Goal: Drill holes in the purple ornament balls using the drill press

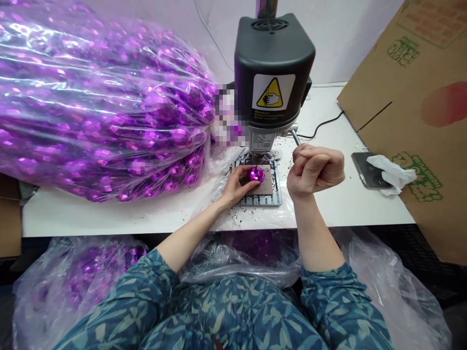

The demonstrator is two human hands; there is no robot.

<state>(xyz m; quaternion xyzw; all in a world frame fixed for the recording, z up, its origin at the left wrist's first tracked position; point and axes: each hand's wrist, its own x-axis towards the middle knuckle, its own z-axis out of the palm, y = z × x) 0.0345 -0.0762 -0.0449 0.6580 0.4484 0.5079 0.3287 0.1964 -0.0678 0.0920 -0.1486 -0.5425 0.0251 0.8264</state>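
A shiny purple faceted ball (pixel 257 174) rests on a small brown board (pixel 267 187) on the slotted metal base (pixel 275 199) of a black drill press (pixel 273 58). My left hand (pixel 239 185) grips the ball between thumb and fingers, from its left side. The press's chuck (pixel 257 158) is right above the ball; whether the bit touches it cannot be made out. My right hand (pixel 315 170) is closed around the end of the metal lever (pixel 295 138) on the press's right side.
A big clear bag of purple balls (pixel 146 121) fills the left of the white table (pixel 91 214). At right are a phone (pixel 365 170), a crumpled tissue (pixel 392 171) and a cardboard box (pixel 412 107). Dark shavings surround the base. Plastic bags (pixel 241 262) hang below the table edge.
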